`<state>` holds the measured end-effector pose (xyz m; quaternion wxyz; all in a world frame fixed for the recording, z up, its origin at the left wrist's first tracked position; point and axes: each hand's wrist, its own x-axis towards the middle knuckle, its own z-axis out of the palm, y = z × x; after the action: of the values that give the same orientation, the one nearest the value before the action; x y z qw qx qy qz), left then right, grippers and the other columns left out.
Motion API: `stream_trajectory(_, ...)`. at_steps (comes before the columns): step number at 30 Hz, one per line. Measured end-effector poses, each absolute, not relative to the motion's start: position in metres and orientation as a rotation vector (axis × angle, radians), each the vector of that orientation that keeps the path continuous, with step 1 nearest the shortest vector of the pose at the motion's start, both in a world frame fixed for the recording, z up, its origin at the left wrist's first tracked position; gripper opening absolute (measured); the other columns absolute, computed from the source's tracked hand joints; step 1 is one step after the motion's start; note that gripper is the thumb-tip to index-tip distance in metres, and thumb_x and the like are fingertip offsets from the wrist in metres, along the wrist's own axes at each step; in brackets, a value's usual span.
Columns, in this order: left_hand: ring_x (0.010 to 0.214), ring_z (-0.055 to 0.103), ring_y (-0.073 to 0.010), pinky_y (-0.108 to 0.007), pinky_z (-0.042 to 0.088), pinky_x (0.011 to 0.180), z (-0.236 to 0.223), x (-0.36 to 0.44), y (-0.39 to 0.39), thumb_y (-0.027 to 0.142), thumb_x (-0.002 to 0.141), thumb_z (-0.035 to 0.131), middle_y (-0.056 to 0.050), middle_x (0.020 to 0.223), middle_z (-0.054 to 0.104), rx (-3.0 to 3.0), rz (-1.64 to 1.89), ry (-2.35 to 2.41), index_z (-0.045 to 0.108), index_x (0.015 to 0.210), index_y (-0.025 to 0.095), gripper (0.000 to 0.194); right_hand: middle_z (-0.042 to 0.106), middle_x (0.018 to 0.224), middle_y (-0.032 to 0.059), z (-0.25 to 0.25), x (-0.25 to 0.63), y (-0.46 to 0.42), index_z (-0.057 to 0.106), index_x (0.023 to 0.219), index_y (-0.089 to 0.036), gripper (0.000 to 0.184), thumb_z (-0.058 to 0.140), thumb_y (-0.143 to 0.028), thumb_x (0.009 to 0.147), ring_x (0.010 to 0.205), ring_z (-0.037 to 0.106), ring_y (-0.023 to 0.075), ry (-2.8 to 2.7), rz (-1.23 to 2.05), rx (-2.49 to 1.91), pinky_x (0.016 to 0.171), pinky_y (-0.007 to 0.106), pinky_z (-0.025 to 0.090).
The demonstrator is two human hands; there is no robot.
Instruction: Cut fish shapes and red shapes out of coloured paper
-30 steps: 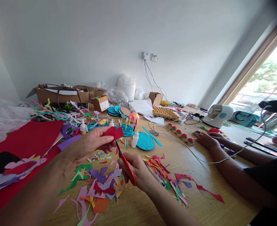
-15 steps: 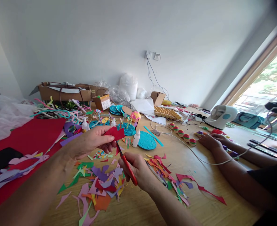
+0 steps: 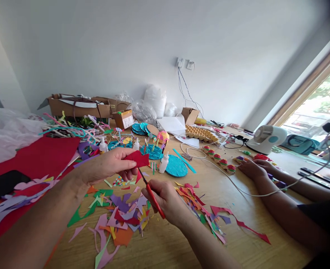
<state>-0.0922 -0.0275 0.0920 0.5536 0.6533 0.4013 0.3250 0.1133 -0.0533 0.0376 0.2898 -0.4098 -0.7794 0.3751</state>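
Note:
My left hand pinches a small piece of red paper above the middle of the table. In my right hand is a pair of scissors with red handles and dark blades. The blades point up and away, their tips at the paper's lower edge. Beneath both hands lies a heap of coloured paper scraps. Just beyond them stand a white glue bottle and a round blue-painted disc.
Red sheets and a black phone-like object lie left. A co-worker's hands rest at the right near a painted egg-carton strip. A white cable crosses the table. A fan and cardboard boxes stand farther back.
The view has turned slightly left, so the background sits farther right. The scissor blades look more closed than a second ago. Both hands keep their holds.

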Motion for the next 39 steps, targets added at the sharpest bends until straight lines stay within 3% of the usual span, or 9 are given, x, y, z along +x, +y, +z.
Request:
stream_trajectory(9, 0.059, 0.061, -0.0109, -0.021, 0.049, 0.056, 0.09, -0.098, -0.022, 0.025, 0.086, 0.058, 0.004, 0.068, 0.068, 1.682, 0.666, 0.993, 0.063, 0.085, 0.021, 0.007, 0.032, 0.052, -0.0062, 0.034, 0.118, -0.047, 0.037, 0.06, -0.019, 0.039, 0.049, -0.038, 0.092, 0.05, 0.025, 0.0086, -2.224, 0.697, -1.067, 0.047, 0.023, 0.019)
stream_trajectory(14, 0.051, 0.05, -0.0099, -0.02, 0.036, 0.047, 0.089, -0.095, -0.021, 0.038, 0.083, 0.061, 0.004, 0.06, 0.06, 1.745, 0.769, 1.126, 0.071, 0.08, 0.02, 0.02, 0.035, 0.052, -0.0057, 0.033, 0.119, -0.046, 0.038, 0.06, -0.02, 0.041, 0.05, -0.041, 0.092, 0.05, 0.028, 0.0088, -2.225, 0.699, -1.092, 0.047, 0.023, 0.02)
stream_trajectory(19, 0.051, 0.054, -0.0127, -0.021, 0.038, 0.047, 0.092, -0.087, -0.025, 0.033, 0.073, 0.07, 0.002, 0.062, 0.064, 1.594, 0.905, 1.15, 0.071, 0.077, 0.021, 0.013, 0.038, 0.052, -0.0052, 0.033, 0.118, -0.045, 0.039, 0.06, -0.02, 0.041, 0.052, -0.043, 0.091, 0.049, 0.032, 0.0088, -2.171, 0.788, -1.099, 0.046, 0.023, 0.021)
stream_trajectory(25, 0.056, 0.056, -0.0101, -0.019, 0.043, 0.054, 0.089, -0.078, -0.026, 0.025, 0.072, 0.072, 0.005, 0.063, 0.063, 1.454, 0.989, 1.071, 0.064, 0.077, 0.021, 0.011, 0.044, 0.048, -0.0059, 0.031, 0.113, -0.047, 0.041, 0.06, -0.02, 0.036, 0.053, -0.038, 0.089, 0.044, 0.041, 0.0083, -1.95, 1.163, -1.097, 0.043, 0.02, 0.026)
stream_trajectory(29, 0.058, 0.057, -0.01, -0.021, 0.045, 0.059, 0.088, -0.072, -0.029, 0.026, 0.069, 0.073, 0.004, 0.064, 0.066, 1.336, 0.99, 1.0, 0.06, 0.077, 0.02, 0.016, 0.046, 0.045, -0.0068, 0.028, 0.109, -0.048, 0.043, 0.063, -0.021, 0.039, 0.054, -0.049, 0.086, 0.038, 0.04, 0.0075, -1.764, 1.406, -1.049, 0.038, 0.018, 0.027)
stream_trajectory(34, 0.055, 0.054, -0.0077, -0.021, 0.045, 0.058, 0.084, -0.066, -0.031, 0.024, 0.063, 0.079, 0.008, 0.065, 0.058, 1.215, 1.07, 0.933, 0.061, 0.074, 0.019, 0.022, 0.049, 0.041, -0.0048, 0.025, 0.106, -0.049, 0.048, 0.063, -0.019, 0.053, 0.051, -0.068, 0.081, 0.036, 0.04, 0.0074, -1.676, 1.47, -0.965, 0.039, 0.019, 0.027)
stream_trajectory(39, 0.059, 0.054, -0.0081, -0.021, 0.045, 0.06, 0.08, -0.064, -0.031, 0.021, 0.062, 0.081, 0.006, 0.072, 0.063, 1.146, 1.109, 0.904, 0.065, 0.087, 0.021, 0.029, 0.048, 0.041, -0.0045, 0.02, 0.105, -0.049, 0.049, 0.061, -0.018, 0.06, 0.051, -0.076, 0.077, 0.035, 0.04, 0.0072, -1.613, 1.5, -0.875, 0.038, 0.019, 0.027)
